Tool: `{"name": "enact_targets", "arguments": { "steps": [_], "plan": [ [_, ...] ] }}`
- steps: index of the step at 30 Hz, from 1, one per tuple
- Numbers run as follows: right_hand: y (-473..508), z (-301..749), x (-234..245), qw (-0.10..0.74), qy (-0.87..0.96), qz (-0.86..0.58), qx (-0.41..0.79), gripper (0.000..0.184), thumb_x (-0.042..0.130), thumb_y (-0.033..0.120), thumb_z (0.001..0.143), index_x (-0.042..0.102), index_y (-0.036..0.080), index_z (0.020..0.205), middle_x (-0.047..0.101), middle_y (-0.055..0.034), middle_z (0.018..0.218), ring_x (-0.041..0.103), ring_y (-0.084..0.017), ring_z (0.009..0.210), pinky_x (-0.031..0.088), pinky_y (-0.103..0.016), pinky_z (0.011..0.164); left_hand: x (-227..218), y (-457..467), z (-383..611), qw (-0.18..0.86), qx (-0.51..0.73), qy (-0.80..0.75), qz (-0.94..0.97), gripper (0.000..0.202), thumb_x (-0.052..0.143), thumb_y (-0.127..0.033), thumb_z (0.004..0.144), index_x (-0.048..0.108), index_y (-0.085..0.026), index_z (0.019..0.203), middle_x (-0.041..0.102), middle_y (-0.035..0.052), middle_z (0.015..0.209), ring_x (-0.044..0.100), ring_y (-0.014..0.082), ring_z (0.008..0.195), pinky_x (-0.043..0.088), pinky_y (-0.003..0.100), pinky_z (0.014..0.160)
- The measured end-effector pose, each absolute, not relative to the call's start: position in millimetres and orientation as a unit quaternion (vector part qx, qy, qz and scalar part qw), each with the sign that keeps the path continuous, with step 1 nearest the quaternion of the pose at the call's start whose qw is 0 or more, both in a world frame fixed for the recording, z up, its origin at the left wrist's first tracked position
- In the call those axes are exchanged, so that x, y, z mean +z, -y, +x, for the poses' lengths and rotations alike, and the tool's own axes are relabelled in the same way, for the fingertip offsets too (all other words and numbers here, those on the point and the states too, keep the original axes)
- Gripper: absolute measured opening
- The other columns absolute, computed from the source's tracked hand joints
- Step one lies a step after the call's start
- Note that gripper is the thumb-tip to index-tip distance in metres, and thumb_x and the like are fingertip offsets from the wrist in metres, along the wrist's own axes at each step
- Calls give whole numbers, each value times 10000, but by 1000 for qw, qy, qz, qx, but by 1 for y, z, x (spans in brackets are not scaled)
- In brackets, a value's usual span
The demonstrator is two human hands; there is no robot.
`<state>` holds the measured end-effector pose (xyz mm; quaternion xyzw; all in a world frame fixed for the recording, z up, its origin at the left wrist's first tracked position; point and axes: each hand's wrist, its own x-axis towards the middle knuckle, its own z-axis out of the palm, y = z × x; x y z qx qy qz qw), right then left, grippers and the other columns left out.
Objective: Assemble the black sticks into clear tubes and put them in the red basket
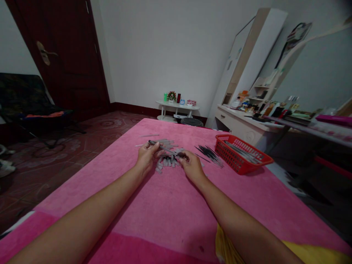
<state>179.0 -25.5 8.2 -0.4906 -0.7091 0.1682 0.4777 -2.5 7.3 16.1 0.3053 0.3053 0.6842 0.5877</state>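
Observation:
A slim grey pen [166, 149] slants between my two hands over a pink cloth. My left hand [148, 154] is closed around its upper left end, thumb on top, with a dark tip sticking out past the fingers. At the pen's other end, my right hand [190, 163] is closed in a pinch; its fingertips hide that end. Below and between the hands lies a heap of short clear pen caps [166, 163]. Several translucent pen barrels [167, 142] lie just behind. To the right of my right hand is a spread of thin black pen refills [209, 154].
A red plastic basket [239, 167] holding several grey pens [243, 152] stands at the right on the pink cloth [165, 209]. Yellow fabric [225, 245] lies by my right forearm. Beyond are a low white table [178, 105], a dressing table [242, 124] and a folding chair [24, 95].

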Motion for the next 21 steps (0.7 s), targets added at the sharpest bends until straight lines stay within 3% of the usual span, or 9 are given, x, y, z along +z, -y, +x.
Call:
{"name": "enact_targets", "arguments": {
  "steps": [21],
  "plan": [
    [33,181,19,469,718,-506,87,135,587,142,737,675,171,836,680,-68,845,601,-193,781,457,-291,710,20,-1,2,614,646,-338,304,225,771,-132,651,583,-114,773,686,54,738,687,162,641,594,235,574]
  ]
}}
